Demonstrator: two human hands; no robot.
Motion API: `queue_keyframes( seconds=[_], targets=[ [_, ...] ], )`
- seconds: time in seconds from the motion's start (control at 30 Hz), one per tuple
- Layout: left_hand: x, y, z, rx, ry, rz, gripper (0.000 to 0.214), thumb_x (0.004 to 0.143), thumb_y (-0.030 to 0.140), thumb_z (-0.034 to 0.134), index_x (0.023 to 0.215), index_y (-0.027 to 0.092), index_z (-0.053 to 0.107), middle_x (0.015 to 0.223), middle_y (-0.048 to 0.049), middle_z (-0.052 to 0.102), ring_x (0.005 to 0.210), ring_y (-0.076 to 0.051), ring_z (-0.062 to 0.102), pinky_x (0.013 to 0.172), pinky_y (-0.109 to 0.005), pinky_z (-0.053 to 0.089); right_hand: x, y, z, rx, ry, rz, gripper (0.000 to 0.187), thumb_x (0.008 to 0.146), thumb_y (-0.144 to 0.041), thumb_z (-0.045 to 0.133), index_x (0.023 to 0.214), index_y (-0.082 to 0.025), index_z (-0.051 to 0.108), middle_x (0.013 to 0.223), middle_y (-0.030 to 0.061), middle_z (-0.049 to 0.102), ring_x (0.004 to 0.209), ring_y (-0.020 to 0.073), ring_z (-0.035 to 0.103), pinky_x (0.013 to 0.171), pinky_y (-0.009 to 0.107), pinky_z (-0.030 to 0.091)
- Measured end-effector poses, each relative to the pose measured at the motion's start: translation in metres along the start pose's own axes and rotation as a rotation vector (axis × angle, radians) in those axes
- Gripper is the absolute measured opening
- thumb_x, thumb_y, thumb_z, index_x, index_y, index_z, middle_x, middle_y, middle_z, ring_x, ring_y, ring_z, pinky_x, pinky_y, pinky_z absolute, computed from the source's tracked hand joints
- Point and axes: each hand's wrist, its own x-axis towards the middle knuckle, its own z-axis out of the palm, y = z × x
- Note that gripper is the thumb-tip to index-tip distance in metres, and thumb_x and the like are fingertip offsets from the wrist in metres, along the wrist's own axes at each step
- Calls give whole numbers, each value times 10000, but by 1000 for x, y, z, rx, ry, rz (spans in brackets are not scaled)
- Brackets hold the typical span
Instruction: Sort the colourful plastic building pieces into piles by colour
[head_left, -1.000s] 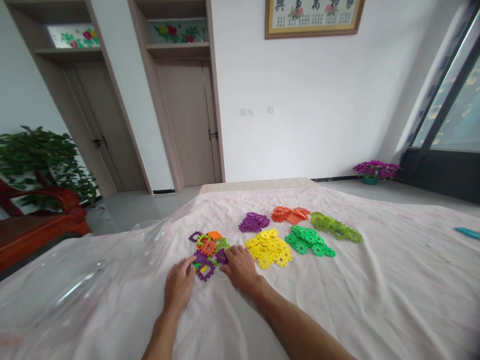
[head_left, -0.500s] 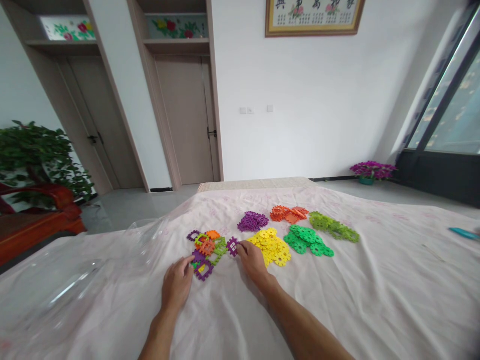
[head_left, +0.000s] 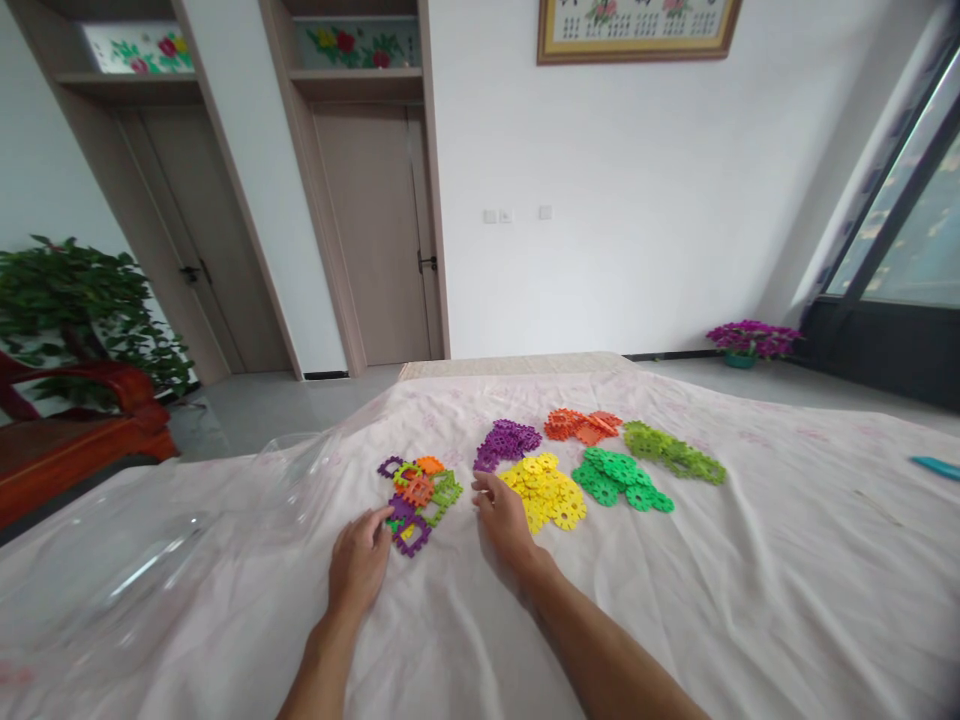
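Observation:
My left hand rests on the cloth with its fingers loosely stretched, fingertips touching the near-left edge of a mixed heap of plastic building pieces in purple, orange, green and yellow. To the right, my right hand is open, fingers slightly apart, beside a pile of yellow disc pieces that it partly covers. Just beyond its fingertips, a purple pile of notched pieces has one piece at its near-left edge. Farther right lie green disc pieces, orange-red pieces and light-green pieces.
A pale wrinkled cloth covers the surface. Clear plastic packaging lies on the left, and a blue object at the far right edge. Past the cloth stand a wooden chair and a potted plant.
The purple square piece that my right hand held beside the mixed heap now lies against the purple pile, and the fingers have let go. My left hand has hardly moved.

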Motion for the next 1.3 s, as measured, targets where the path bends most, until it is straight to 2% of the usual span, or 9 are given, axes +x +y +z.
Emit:
queue_keyframes(
  seconds=[0.07, 0.17, 0.27, 0.37, 0.6, 0.77, 0.87, 1.1, 1.3],
  targets=[
    [0, -1, 1, 4, -4, 18, 386, 929, 231, 461, 1235, 207, 694, 1264, -62, 709, 1195, -224, 614, 1090, -370, 413, -8, -6, 1, -199, -68, -165, 400, 877, -135, 479, 1221, -198, 674, 1179, 98, 705, 1125, 220, 637, 1034, 367, 485],
    [0, -2, 2, 14, -5, 36, 380, 925, 203, 460, 1223, 208, 696, 1263, -58, 710, 1199, -218, 613, 1097, -365, 404, -17, -18, 3, -412, -185, -325, 437, 917, -144, 485, 1331, -194, 616, 1349, 103, 632, 1252, 234, 554, 1093, 364, 427],
    [-1, 1, 0, 14, -1, 35, 373, 911, 169, 463, 1188, 219, 707, 1264, -51, 712, 1212, -205, 611, 1099, -350, 400, -20, -26, 7, -581, -256, -388, 505, 946, -155, 469, 1447, -200, 512, 1489, 117, 520, 1343, 253, 465, 1107, 396, 398],
    [-1, 3, -1, 10, 2, 33, 360, 894, 155, 469, 1146, 226, 716, 1246, -49, 720, 1189, -202, 623, 1094, -350, 403, -21, -30, 10, -681, -307, -394, 461, 981, -181, 436, 1431, -226, 522, 1493, 108, 512, 1371, 263, 422, 1105, 420, 373],
    [0, 0, 1, -10, 19, 35, 329, 873, 149, 479, 1082, 232, 720, 1220, -46, 727, 1155, -208, 636, 1071, -356, 418, -25, -35, 6, -742, -272, -361, 214, 955, -200, 487, 1063, -219, 671, 1105, 85, 663, 1049, 250, 545, 919, 374, 410],
    [1, -2, 2, -35, 31, 38, 319, 867, 132, 473, 1037, 232, 724, 1181, -38, 739, 1132, -201, 643, 1058, -345, 424, -26, -40, 6, -699, -312, -472, 347, 944, -183, 516, 1268, -259, 615, 1277, 75, 615, 1172, 250, 492, 979, 382, 377],
    [1, -1, 2, -42, 30, 30, 312, 859, 124, 470, 1012, 227, 720, 1154, -38, 744, 1112, -202, 647, 1041, -340, 431, -25, -40, 8, -670, -360, -518, 280, 975, -241, 522, 1227, -271, 640, 1336, 51, 600, 1265, 248, 449, 1030, 385, 352],
    [-1, 4, -2, -51, 17, 13, 327, 855, 106, 453, 1017, 216, 715, 1148, -38, 740, 1101, -211, 635, 1032, -344, 424, -25, -38, 6, -671, -336, -490, 156, 945, -371, 624, 950, -221, 664, 1118, 40, 678, 1066, 222, 559, 911, 341, 388],
    [-1, 5, -3, -53, 7, 4, 321, 861, 113, 463, 1023, 222, 718, 1160, -29, 738, 1106, -205, 629, 1027, -335, 425, -23, -35, 9, -690, -290, -380, 240, 1050, -304, 417, 950, -196, 607, 921, 58, 705, 882, 191, 630, 792, 293, 390]
  ],
)
